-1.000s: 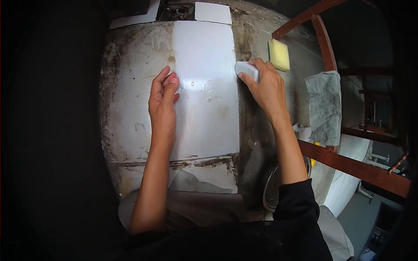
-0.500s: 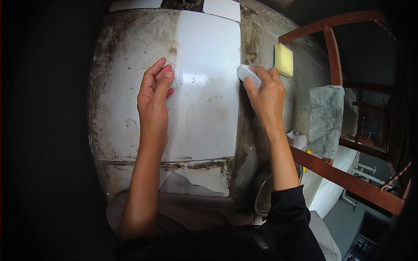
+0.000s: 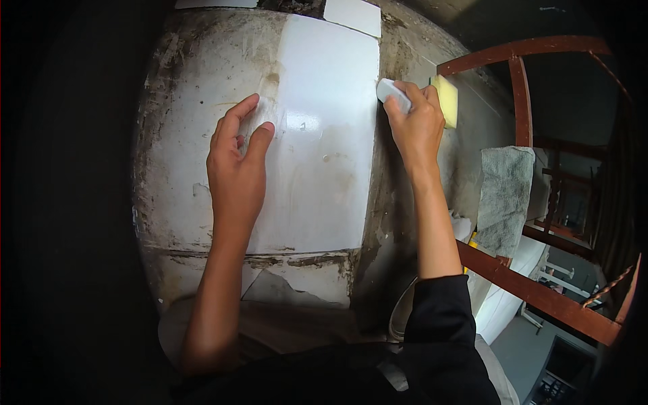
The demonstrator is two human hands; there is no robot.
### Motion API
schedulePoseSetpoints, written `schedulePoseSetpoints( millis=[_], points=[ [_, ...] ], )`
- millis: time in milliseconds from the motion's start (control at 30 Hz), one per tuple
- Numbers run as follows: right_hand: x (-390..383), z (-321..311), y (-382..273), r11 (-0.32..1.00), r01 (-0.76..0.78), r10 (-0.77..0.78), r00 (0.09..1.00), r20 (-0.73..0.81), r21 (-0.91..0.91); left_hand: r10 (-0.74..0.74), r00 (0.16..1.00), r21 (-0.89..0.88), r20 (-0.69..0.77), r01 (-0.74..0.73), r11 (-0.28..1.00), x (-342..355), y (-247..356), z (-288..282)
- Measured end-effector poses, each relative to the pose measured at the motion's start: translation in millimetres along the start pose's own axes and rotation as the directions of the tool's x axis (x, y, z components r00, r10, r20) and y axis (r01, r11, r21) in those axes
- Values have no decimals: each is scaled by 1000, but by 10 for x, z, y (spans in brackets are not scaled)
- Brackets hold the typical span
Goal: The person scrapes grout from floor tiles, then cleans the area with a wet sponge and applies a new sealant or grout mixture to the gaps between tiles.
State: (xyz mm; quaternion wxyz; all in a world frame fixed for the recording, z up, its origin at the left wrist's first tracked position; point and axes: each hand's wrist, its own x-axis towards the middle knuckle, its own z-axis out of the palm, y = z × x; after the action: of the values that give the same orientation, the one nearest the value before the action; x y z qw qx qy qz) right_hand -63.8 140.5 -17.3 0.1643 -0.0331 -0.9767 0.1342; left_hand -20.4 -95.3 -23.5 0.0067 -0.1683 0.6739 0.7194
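Note:
My right hand (image 3: 417, 128) pinches a small white rounded block (image 3: 394, 95) between thumb and fingers, at the right edge of a glossy white panel (image 3: 324, 162). Whether the block touches the panel's edge, I cannot tell. Over the grimy grey-white surface (image 3: 182, 142) to the left, my left hand (image 3: 237, 165) is open, thumb and fingers curved apart beside the panel's left edge. A few smudges and drops lie on the panel. Just behind my right fingers is a yellow sponge (image 3: 446, 101) with a dark green side.
A grey-green cloth (image 3: 505, 196) hangs on a red-brown frame (image 3: 540, 291) at the right. Near my right forearm is the curved rim of a container (image 3: 399, 310), partly hidden by my sleeve. A grimy dark strip (image 3: 385, 182) runs along the panel's right side.
My left thumb and fingers have spread apart. My right hand, still holding the white block, has moved slightly farther up along the panel's right edge. The whole view has shifted a little.

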Motion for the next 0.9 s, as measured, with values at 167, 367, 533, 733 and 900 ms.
schedulePoseSetpoints(
  millis=[167,367,533,733,900],
  points=[
    [-271,-70,-112,998,63,-65,995,72,20,270,938,703,219,-344,623,-85,-131,-60],
    [77,91,40,998,64,-64,997,-36,-2,247,907,744,341,-421,519,-162,-136,70],
    [-152,63,-34,994,107,-107,994,5,-1,236,920,756,312,-391,525,-130,-176,15],
    [183,177,93,996,85,-85,995,-62,5,281,902,730,328,-431,530,-135,-161,11],
    [-67,123,19,992,129,-128,992,-20,4,263,911,737,317,-411,537,-130,-179,-13]
  ],
)
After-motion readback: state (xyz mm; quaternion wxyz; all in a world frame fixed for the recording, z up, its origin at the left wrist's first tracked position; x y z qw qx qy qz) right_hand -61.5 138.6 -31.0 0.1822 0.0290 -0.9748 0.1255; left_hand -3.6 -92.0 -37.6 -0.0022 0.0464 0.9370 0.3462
